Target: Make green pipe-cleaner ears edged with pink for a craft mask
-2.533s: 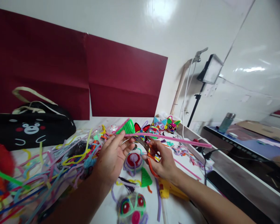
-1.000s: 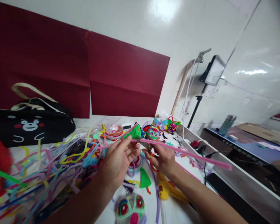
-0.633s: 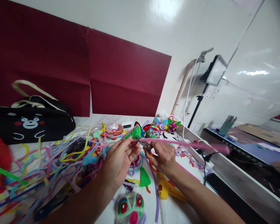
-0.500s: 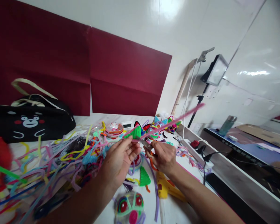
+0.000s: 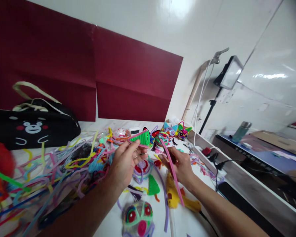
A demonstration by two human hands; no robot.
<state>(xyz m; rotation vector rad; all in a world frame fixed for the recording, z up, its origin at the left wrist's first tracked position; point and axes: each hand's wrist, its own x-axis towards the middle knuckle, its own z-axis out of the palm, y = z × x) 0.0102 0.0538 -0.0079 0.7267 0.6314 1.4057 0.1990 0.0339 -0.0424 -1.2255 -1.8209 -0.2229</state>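
Note:
My left hand (image 5: 125,159) pinches a green leaf-like piece (image 5: 141,138) made of pipe cleaner, with a pink edge. My right hand (image 5: 180,163) is closed on a long pink pipe cleaner (image 5: 171,163), which slants down across its fingers. Below my hands lies a second green piece (image 5: 153,185) with an orange stem. Near it is a round red and purple piece (image 5: 141,171). A clear mask-like face (image 5: 138,215) with red eyes and a pink nose lies nearest me. The yellow glue gun (image 5: 173,192) rests under my right hand.
Loose pipe cleaners (image 5: 81,163) heap up on the left, before a black bag (image 5: 34,128). Several finished colourful faces (image 5: 184,131) stand at the back. A power strip (image 5: 213,159) with cables and a black lamp stand (image 5: 208,115) are on the right.
The scissors seen in my right hand no longer show. The pink pipe cleaner has swung from pointing up right to hanging downward, apart from the green piece. My left hand keeps its grip.

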